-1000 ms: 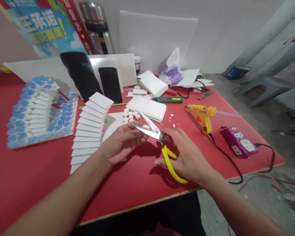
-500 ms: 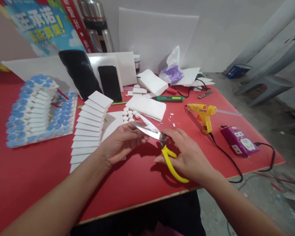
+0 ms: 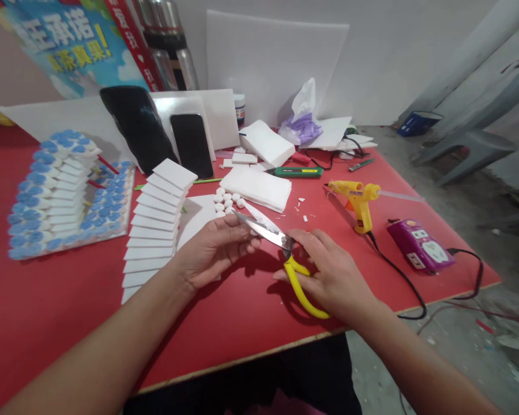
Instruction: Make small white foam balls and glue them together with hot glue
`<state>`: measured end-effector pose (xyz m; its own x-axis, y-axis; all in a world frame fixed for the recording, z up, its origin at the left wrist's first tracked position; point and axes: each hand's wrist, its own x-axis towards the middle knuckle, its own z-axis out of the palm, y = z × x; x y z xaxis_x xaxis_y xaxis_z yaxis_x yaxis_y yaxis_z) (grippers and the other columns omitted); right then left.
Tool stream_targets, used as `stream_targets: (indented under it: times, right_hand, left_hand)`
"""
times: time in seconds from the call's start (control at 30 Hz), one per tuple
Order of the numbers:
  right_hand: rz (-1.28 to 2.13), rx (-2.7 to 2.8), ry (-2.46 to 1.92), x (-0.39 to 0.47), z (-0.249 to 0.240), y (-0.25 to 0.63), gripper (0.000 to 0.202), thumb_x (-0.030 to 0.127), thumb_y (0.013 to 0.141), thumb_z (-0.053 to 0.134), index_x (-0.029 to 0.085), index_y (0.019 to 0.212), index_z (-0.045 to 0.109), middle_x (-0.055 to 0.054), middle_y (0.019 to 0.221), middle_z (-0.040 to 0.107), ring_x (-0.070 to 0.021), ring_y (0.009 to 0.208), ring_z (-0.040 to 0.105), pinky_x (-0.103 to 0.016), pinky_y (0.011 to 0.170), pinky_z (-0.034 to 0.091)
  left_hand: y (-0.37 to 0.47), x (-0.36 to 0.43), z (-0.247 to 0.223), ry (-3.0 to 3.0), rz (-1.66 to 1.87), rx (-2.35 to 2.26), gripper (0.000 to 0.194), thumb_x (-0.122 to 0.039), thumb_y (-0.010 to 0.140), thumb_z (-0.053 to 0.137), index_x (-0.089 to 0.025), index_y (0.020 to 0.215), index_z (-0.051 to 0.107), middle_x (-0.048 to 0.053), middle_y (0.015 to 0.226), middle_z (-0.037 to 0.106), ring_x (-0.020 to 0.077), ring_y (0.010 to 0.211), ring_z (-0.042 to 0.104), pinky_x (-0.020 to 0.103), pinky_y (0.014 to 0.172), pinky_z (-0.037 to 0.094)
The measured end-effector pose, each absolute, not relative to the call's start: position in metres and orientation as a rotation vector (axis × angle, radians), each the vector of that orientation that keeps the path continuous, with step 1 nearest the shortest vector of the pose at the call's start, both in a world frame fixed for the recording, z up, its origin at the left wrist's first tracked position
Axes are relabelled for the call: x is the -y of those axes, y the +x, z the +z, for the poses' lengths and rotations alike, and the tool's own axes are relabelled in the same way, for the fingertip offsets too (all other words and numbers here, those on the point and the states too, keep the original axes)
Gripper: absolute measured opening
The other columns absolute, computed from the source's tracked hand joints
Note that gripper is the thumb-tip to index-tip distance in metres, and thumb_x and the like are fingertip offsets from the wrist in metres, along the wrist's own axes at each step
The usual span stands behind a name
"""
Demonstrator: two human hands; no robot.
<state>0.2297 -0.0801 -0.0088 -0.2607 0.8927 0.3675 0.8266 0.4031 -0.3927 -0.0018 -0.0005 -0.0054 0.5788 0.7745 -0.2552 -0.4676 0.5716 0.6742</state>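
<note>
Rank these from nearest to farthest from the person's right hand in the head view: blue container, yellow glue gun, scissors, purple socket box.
From the right hand:
1. Scissors: held in it.
2. Yellow glue gun: ahead, to its right.
3. Purple socket box: farther right.
4. Blue container: far right, beyond the table.

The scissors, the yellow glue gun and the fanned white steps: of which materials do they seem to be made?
Scissors: the blades look like polished steel, given their bright reflections; the yellow handles look like smooth plastic, perhaps a rubbery coating.
Glue gun: probably moulded plastic, opaque yellow.
White steps: matte, with straight edges; foam board or thick card, I cannot tell which.
</note>
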Motion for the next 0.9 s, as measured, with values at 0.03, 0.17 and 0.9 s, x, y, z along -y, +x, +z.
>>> stream_targets:
  times: [0.03, 0.17, 0.9]
  right_hand:
    - [0.152, 2.129, -1.459, 0.081, -0.01, 0.23, 0.053, 0.054, 0.093, 0.075, 0.016, 0.128, 0.063, -0.01, 0.096, 0.069, -0.0239, 0.075, 0.069, -0.034, 0.064, 0.055]
    - [0.126, 2.124, -1.429, 0.083, -0.013, 0.233, 0.053, 0.052, 0.093, 0.077, 0.014, 0.128, 0.064, -0.011, 0.096, 0.07, -0.0236, 0.076, 0.07, -0.033, 0.066, 0.056]
    - [-0.143, 1.964, -2.222, 0.073, -0.006, 0.275, 0.037, 0.041, 0.097, 0.058, 0.013, 0.118, 0.068, -0.016, 0.089, 0.075, -0.0278, 0.068, 0.069, -0.033, 0.056, 0.04]
  left_hand:
    - [-0.002, 0.0, -0.005, 0.593, 0.774, -0.583, 0.019, -0.012, 0.073, 0.094, -0.009, 0.087, 0.081, 0.007, 0.077, 0.078, 0.0122, 0.067, 0.075, 0.016, 0.066, 0.063]
    - [0.0, 0.001, -0.003, 0.601, 0.765, -0.579, 0.018, -0.015, 0.076, 0.093, -0.008, 0.086, 0.08, 0.007, 0.078, 0.078, 0.0113, 0.066, 0.073, 0.016, 0.064, 0.062]
    - [-0.001, 0.005, 0.003, 1.102, 1.012, -0.794, 0.015, -0.016, 0.076, 0.091, -0.019, 0.088, 0.082, 0.004, 0.091, 0.074, 0.0118, 0.078, 0.068, 0.022, 0.073, 0.058]
